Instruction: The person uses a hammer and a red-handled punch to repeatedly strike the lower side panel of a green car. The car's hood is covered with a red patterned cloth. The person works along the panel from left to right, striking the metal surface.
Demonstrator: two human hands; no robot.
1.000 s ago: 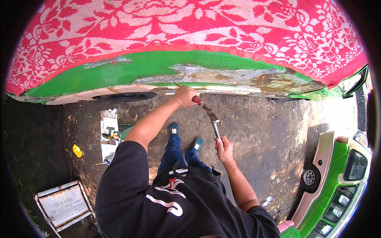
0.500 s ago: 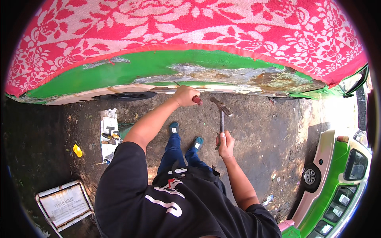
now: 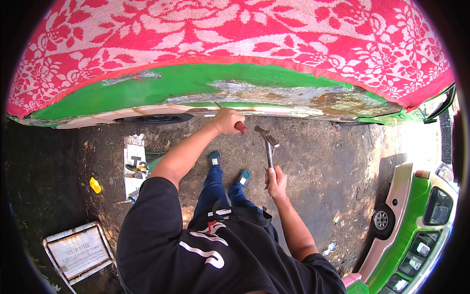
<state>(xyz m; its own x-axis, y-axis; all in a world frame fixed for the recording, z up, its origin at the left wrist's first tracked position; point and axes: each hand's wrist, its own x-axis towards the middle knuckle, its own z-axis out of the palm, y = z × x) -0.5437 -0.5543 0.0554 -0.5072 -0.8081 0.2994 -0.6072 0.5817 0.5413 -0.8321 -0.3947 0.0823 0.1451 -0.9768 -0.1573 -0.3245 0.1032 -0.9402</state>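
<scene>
My left hand (image 3: 227, 121) is closed round a tool like a screwdriver, with a reddish-brown handle (image 3: 241, 128) and a thin metal shaft (image 3: 217, 104). The shaft points at the lower side of a green vehicle (image 3: 196, 81); whether its tip touches the panel I cannot tell. A hammer (image 3: 269, 153) is gripped by its handle in my right hand (image 3: 277, 182). Its head is up beside the reddish-brown handle end, with a small gap between them. Peeling paint and bare, rusty metal (image 3: 313, 95) show along the panel to the right.
A red and white floral cloth (image 3: 235, 34) drapes over the vehicle. Hand tools lie on a white board (image 3: 134, 152) at the left, near a yellow scrap (image 3: 95, 185). A framed sign (image 3: 81, 252) lies lower left. Another green and white vehicle (image 3: 406, 230) stands at the right.
The hammer has swung slightly left, its head now closer to the handle end of the tool in my left hand. My left hand has barely shifted.
</scene>
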